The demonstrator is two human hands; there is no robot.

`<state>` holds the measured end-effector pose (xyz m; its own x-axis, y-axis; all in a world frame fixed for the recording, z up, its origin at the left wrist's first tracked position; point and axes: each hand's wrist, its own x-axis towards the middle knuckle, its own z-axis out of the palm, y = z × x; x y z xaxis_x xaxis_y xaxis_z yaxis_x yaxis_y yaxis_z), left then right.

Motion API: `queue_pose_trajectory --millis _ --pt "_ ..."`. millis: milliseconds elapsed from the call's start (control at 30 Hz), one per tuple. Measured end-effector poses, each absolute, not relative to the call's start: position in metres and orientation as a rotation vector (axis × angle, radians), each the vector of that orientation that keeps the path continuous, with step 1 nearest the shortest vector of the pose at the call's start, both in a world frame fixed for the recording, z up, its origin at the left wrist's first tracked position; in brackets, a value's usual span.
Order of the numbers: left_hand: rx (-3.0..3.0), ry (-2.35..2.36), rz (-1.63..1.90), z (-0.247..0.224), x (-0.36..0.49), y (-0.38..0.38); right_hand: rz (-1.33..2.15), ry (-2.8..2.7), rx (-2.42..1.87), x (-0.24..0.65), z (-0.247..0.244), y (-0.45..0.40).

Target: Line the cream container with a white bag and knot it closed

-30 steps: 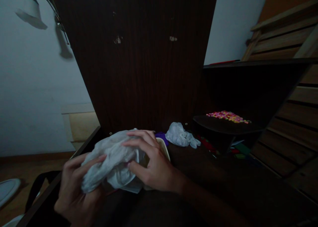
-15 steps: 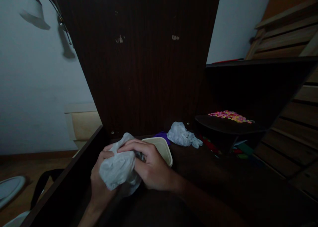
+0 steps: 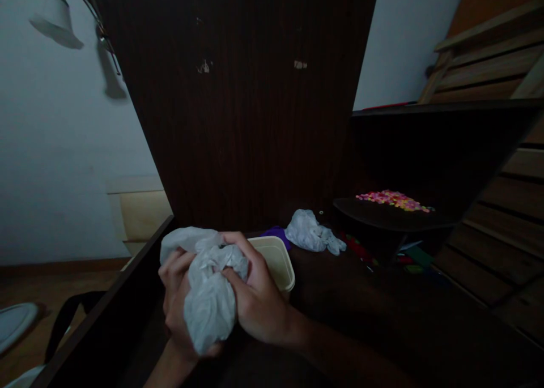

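A crumpled whitish plastic bag is bunched between both hands above the dark desk surface. My left hand wraps around its left side, fingers curled, with part of the bag sticking out over them. From the right, my right hand grips the bag with the thumb pressed onto its folds. What the bag contains, if anything, is hidden. Just behind my right hand stands a cream plastic container, partly covered by that hand. A purple item lies behind the container.
Another knotted plastic bag rests against the dark back panel. At right, a rounded shelf carries a heap of small colourful pieces. A raised side edge runs along the left. A wall lamp hangs upper left.
The bag has been turned and squeezed in my hands; a lobe now hangs lower toward me and another part sticks out at upper left. Both hands still hold it.
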<state>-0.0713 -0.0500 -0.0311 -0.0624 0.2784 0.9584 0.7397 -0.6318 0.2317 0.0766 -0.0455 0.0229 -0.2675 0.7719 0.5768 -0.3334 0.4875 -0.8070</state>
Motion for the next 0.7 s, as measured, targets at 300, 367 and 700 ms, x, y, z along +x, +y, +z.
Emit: queue_pose_trajectory --millis 300,367,700 --pt "-2.007 -1.037 -2.203 -0.023 -0.045 -0.059 1.025 -1.432 -0.314 0.078 0.018 -0.035" --pt "-2.019 -1.093 -2.218 -0.023 -0.044 -0.058 1.109 -1.445 -0.293 0.078 0.017 -0.035" --pt "-1.884 -0.707 -1.735 -0.008 -0.042 -0.059 1.295 -1.288 -0.446 0.073 0.013 -0.046"
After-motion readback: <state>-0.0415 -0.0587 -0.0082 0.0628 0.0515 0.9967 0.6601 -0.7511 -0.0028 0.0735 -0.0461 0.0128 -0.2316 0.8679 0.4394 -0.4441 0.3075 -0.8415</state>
